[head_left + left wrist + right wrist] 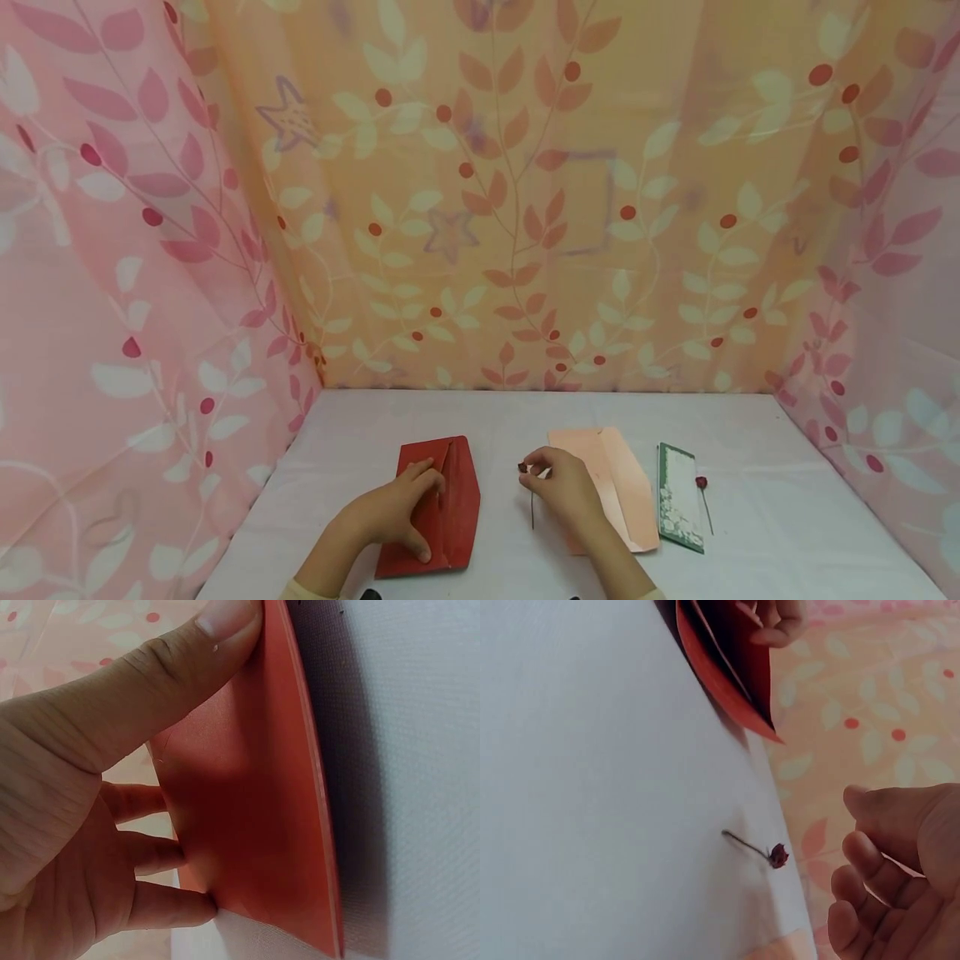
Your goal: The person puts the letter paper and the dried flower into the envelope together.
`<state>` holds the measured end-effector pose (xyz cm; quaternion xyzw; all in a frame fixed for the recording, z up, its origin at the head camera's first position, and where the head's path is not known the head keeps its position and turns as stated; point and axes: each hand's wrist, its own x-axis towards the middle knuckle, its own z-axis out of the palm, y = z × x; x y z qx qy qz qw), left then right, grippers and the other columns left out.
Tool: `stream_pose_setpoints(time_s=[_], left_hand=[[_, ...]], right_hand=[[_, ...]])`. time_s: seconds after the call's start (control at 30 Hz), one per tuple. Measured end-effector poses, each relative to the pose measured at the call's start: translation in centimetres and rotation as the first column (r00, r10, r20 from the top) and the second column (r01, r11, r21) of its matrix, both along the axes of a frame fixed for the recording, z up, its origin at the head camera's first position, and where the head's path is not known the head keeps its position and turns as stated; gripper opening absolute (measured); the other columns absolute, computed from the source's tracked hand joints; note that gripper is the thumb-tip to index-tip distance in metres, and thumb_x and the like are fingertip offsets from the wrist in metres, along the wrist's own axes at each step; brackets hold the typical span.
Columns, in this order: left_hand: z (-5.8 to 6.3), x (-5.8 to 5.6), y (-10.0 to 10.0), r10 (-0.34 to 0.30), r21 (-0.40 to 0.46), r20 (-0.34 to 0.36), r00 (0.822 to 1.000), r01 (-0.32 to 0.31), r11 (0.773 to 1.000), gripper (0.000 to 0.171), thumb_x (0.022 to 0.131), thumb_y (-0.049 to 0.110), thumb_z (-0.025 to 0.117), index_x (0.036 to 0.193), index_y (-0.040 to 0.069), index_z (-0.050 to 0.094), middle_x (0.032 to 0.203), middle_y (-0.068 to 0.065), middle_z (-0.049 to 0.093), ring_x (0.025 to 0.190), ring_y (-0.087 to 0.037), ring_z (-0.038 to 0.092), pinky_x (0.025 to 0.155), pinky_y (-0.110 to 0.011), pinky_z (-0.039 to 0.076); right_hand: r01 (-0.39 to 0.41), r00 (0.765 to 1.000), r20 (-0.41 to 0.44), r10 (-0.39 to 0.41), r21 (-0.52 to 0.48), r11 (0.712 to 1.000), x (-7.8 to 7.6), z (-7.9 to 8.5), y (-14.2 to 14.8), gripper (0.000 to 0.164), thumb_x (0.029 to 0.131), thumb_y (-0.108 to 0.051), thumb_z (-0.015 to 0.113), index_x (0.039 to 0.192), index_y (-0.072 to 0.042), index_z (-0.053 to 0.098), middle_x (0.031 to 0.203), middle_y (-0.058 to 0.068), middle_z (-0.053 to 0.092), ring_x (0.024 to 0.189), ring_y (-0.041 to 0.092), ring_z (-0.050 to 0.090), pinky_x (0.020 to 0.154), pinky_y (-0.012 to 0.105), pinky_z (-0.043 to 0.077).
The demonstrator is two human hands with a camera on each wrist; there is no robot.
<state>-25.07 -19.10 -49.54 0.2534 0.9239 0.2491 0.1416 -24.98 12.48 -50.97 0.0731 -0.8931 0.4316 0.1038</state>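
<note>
My left hand (401,504) grips a red envelope (463,508) on the table. In the left wrist view, the thumb lies against the envelope's red face (255,802), and several fingertips touch its edge. My right hand (566,487) is beside a small dried rose (522,468) with a thin stem. In the right wrist view, a gap separates the loosely bent fingers (862,855) from the rose (778,856), and nothing is between them. Behind the right hand lies a peach envelope (633,500), partly covered by the hand and forearm.
A green-bordered card (681,500) with a white floral print lies right of the peach envelope. Another dried rose (702,482) rests beside the card's right edge. A white cloth (360,417) covers the table. Patterned curtains (510,250) enclose the back and sides.
</note>
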Motion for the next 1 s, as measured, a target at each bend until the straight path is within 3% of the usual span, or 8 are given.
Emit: stream_pose_setpoints(time_s=[0.27,0.43,0.67,0.87,1.0], left_hand=[[-0.1,0.0,0.0,0.003,0.0,0.007,1.0,-0.003,1.0,0.075,0.06,0.045,0.098,0.118,0.031,0.053,0.164,-0.019,0.03,0.15,-0.053,0.023,0.093,-0.061,0.054],[-0.2,0.0,0.0,0.009,-0.003,0.016,1.0,-0.009,1.0,0.075,0.06,0.045,0.098,0.118,0.032,0.053,0.164,-0.018,0.029,0.151,-0.053,0.022,0.093,-0.06,0.054],[-0.2,-0.1,0.2,0.006,-0.007,0.005,1.0,-0.006,1.0,0.075,0.059,0.044,0.099,0.116,0.032,0.054,0.163,-0.019,0.031,0.15,-0.054,0.023,0.094,-0.061,0.054],[-0.3,-0.1,0.1,0.006,-0.016,-0.005,1.0,-0.006,1.0,0.075,0.058,0.045,0.099,0.116,0.032,0.053,0.163,-0.019,0.031,0.149,-0.054,0.024,0.094,-0.061,0.053],[-0.3,-0.2,0.1,0.016,-0.023,-0.004,1.0,-0.016,1.0,0.077,0.057,0.045,0.099,0.117,0.033,0.053,0.163,-0.018,0.031,0.15,-0.052,0.024,0.096,-0.063,0.052]], right_hand=[[0.055,0.997,0.056,-0.055,-0.005,0.998,-0.9,-2.3,0.8,0.027,0.08,-0.023,0.086,0.103,-0.014,0.075,0.082,-0.009,0.065,0.073,0.009,0.058,0.064,0.027,0.048],[0.068,0.995,0.07,-0.074,0.08,0.994,-1.0,-3.0,0.7,0.034,0.076,-0.026,0.089,0.105,-0.014,0.075,0.08,-0.011,0.063,0.074,0.008,0.056,0.067,0.03,0.047],[0.065,0.991,0.109,-0.083,0.161,0.985,-1.0,-3.7,0.4,0.037,0.071,-0.03,0.09,0.101,-0.013,0.076,0.074,-0.007,0.053,0.071,0.01,0.048,0.061,0.027,0.038],[0.073,0.995,0.056,-0.088,0.23,0.97,-1.0,-4.1,-0.2,0.029,0.072,-0.03,0.088,0.092,-0.014,0.074,0.07,-0.006,0.05,0.068,0.01,0.047,0.057,0.028,0.036],[0.08,0.995,0.044,-0.094,0.254,0.964,-0.8,-4.1,-0.4,0.024,0.077,-0.025,0.085,0.095,-0.012,0.076,0.066,-0.009,0.052,0.06,0.009,0.047,0.052,0.026,0.036]])
